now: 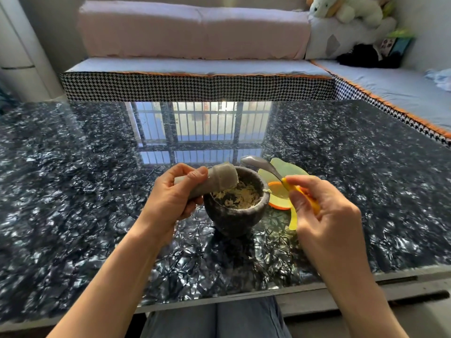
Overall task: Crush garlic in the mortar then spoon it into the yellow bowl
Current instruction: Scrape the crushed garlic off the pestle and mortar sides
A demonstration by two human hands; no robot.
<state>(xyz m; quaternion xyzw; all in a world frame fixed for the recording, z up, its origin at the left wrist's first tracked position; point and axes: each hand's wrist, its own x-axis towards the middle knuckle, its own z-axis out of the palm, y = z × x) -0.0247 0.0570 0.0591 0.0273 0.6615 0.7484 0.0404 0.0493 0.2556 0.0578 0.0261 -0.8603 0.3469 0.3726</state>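
Surface: glossy dark marbled table (85, 191), mirroring a barred window beyond the mortar. Room: a sofa (195, 76) with houndstooth edging is running along the table's far side behind the mortar; plush toys (346, 11) are sitting far back and right of the mortar.

Mortar (235, 211): dark grey speckled stone, standing upright near the table's front middle. Crushed garlic (240, 196), pale yellow and pasty, is lying inside it.

Pestle (214, 180): grey stone, tilted, its broad end hanging over the mortar's left rim with garlic clinging to it. Left hand (173, 198) is gripping its shaft, fingers curled around it.

Spoon (263, 164): metal bowl, yellow handle, angling above the mortar's right rim. Right hand (322, 211) is pinching the handle.

Yellow bowl (283, 176): translucent, orange base, sitting just right of the mortar, partly hidden by the right hand.
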